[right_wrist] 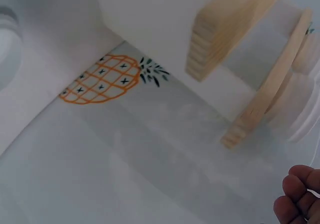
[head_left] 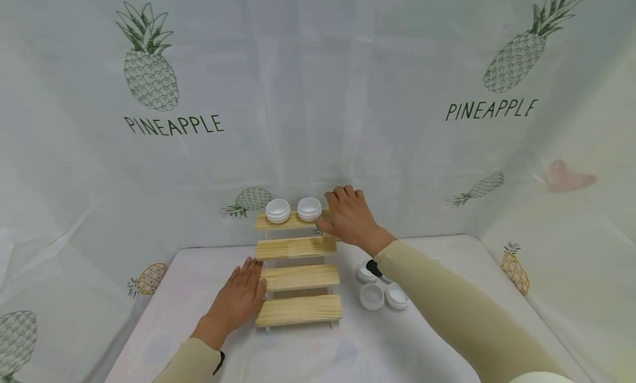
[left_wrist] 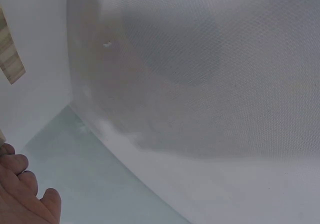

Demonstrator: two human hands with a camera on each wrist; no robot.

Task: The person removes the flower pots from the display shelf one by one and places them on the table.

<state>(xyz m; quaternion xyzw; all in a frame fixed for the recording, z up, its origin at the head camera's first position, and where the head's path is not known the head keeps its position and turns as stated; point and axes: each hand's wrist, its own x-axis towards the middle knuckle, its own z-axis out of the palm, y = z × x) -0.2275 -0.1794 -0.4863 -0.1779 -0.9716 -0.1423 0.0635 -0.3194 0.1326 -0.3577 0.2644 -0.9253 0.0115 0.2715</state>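
Observation:
A tiered display stand (head_left: 298, 308) with several pale wooden shelves stands on the table. Two small white bowls (head_left: 277, 211) sit side by side on its top shelf (head_left: 293, 223). My right hand (head_left: 350, 214) is at the right end of that shelf, fingers bent, thumb close to the right-hand bowl (head_left: 309, 209). I see nothing held in it; its palm side is hidden in the head view. In the right wrist view its fingertips (right_wrist: 295, 191) show apart from the shelf edge. My left hand (head_left: 238, 294) lies with extended fingers against the stand's left side.
More white bowls (head_left: 371, 297) are grouped on the table right of the stand, partly covered by my right forearm. A white pineapple-print cloth (head_left: 318, 96) hangs behind the table (head_left: 208, 267) and at both sides.

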